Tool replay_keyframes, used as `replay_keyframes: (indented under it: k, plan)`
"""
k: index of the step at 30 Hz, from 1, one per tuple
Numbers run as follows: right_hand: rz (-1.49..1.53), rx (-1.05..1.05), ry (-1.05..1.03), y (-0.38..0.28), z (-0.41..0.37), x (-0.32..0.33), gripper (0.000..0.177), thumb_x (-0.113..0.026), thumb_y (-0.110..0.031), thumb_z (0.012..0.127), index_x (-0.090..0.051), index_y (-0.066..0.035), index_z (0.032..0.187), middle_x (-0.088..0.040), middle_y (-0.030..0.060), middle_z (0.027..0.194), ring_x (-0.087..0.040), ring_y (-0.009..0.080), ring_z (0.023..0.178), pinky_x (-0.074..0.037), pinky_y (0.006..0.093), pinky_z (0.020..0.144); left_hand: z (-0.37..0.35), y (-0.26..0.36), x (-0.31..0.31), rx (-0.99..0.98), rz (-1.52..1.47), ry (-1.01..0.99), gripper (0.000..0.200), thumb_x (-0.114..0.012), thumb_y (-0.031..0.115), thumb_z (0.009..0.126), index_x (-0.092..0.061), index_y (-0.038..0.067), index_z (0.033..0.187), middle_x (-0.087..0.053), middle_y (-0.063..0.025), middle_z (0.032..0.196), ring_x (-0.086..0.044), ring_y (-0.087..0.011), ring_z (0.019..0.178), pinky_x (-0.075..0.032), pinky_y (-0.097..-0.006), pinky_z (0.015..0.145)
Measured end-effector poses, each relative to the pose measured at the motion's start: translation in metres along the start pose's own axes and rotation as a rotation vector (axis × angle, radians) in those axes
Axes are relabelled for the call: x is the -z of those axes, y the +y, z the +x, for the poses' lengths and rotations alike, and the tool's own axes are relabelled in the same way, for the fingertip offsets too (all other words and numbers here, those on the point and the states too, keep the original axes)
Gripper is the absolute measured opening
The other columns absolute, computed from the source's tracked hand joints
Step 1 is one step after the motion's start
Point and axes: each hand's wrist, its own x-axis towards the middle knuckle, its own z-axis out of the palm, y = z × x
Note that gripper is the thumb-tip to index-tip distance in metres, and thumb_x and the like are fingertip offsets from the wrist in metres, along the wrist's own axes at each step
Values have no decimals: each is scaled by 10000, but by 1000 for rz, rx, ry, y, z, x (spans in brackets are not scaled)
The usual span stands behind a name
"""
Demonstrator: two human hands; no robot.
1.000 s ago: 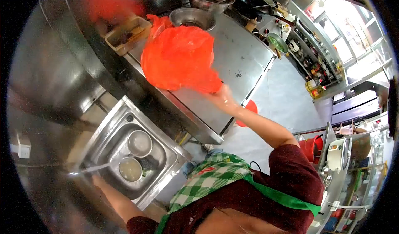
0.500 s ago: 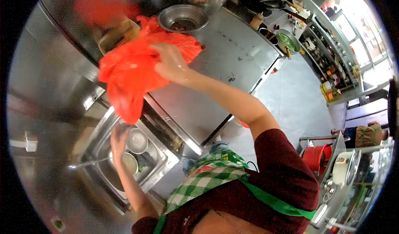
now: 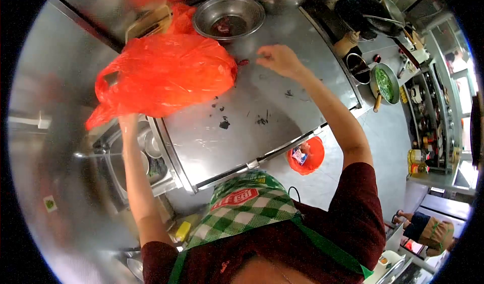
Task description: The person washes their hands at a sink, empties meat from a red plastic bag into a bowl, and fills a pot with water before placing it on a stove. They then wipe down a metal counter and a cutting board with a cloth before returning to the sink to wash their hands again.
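A bulging red plastic bag (image 3: 166,74) spreads across the left end of the steel counter, its loose handle side reaching over the sink. My left hand (image 3: 129,122) is up against the bag's lower edge, and the bag hides its fingers. To the right of the bag, my right hand (image 3: 280,60) hovers over the counter with fingers loosely bent and apart, holding nothing visible. A small dark red scrap (image 3: 243,62) lies between the bag and that hand. Behind the bag stands a metal bowl (image 3: 229,17) with some dark red pieces in it.
Dark wet bits (image 3: 224,124) dot the steel counter (image 3: 217,153). The sink (image 3: 174,175) at lower left holds metal bowls. A red bucket (image 3: 312,158) with waste stands on the floor. Pans, including one with greens (image 3: 384,84), are at right. Another person (image 3: 433,232) is at far right.
My right hand has left the bag and moved right. My left hand has risen from the sink to the bag, which now lies flatter and wider. My view has shifted, revealing the red bucket.
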Motion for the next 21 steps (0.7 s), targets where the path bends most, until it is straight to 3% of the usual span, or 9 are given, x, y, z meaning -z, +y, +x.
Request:
replay_keyframes:
  k: [2, 5, 8, 12, 14, 15, 17, 18, 21]
  plan:
    - [23, 231, 151, 14, -2, -37, 300, -557, -307, 744, -576, -99, 959, -604, 113, 891, -587, 298, 800, -483, 408, 680, 3, -1, 6, 76, -95, 91, 378, -521, 184, 812, -449, 0, 1135, -496, -99, 1106, -484, -194, 973, -411, -320, 814]
    - [-61, 92, -33, -8, 14, -51, 279, -556, -259, 753, -569, -85, 972, -556, 129, 984, -561, 297, 843, -446, 378, 705, 15, 16, 17, 72, -207, 211, 411, -514, 225, 828, -414, 19, 1169, -474, -89, 1126, -474, -192, 982, -410, -316, 824]
    - [-62, 22, -245, -4, 24, -50, 249, -547, -226, 742, -558, -65, 933, -558, 129, 941, -559, 304, 808, -445, 389, 687, 27, 37, 36, 20, -336, 287, 436, -509, 263, 839, -385, 36, 1191, -470, -85, 1121, -475, -205, 994, -415, -334, 835]
    - [15, 67, -126, 18, 12, -44, 207, -546, -195, 708, -551, -65, 870, -587, 143, 858, -575, 317, 778, -469, 422, 660, 30, 71, 69, 87, -650, 429, 443, -486, 311, 852, -360, 68, 1200, -476, -101, 1110, -498, -240, 998, -450, -386, 825]
    - [234, 80, -104, 12, 15, -27, 189, -558, -194, 704, -547, -60, 837, -582, 158, 823, -573, 324, 754, -460, 421, 653, 28, 69, 108, 61, -639, 376, 431, -486, 312, 853, -371, 77, 1196, -477, -102, 1105, -507, -237, 979, -457, -379, 814]
    - [220, 105, -1, 3, 25, -16, 186, -570, -174, 699, -550, -50, 837, -576, 145, 807, -570, 299, 724, -455, 393, 637, 27, 73, 121, 81, -531, 484, 483, -462, 340, 855, -378, 10, 1197, -471, -135, 1141, -484, -293, 1016, -425, -437, 856]
    - [201, 150, 196, -15, 47, 9, 184, -594, -133, 689, -557, -32, 838, -564, 119, 775, -563, 251, 664, -445, 337, 607, 20, 89, 141, 75, -353, 560, 527, -475, 375, 842, -377, 7, 1205, -458, -141, 1161, -484, -290, 1012, -423, -428, 860]
    - [127, 218, 318, -12, 66, 11, 180, -584, -145, 707, -558, -39, 851, -571, 116, 782, -572, 237, 664, -448, 348, 608, 17, 94, 155, 73, -269, 543, 539, -482, 384, 836, -377, 9, 1209, -453, -138, 1168, -483, -292, 1012, -422, -429, 859]
    - [-332, 166, 348, -7, 106, 7, 363, -620, -202, 700, -517, -69, 1022, -549, 122, 968, -544, 271, 879, -475, 360, 673, 1, 96, 186, 62, -192, 572, 544, -484, 386, 834, -377, 9, 1211, -451, -138, 1171, -481, -292, 1015, -421, -427, 861]
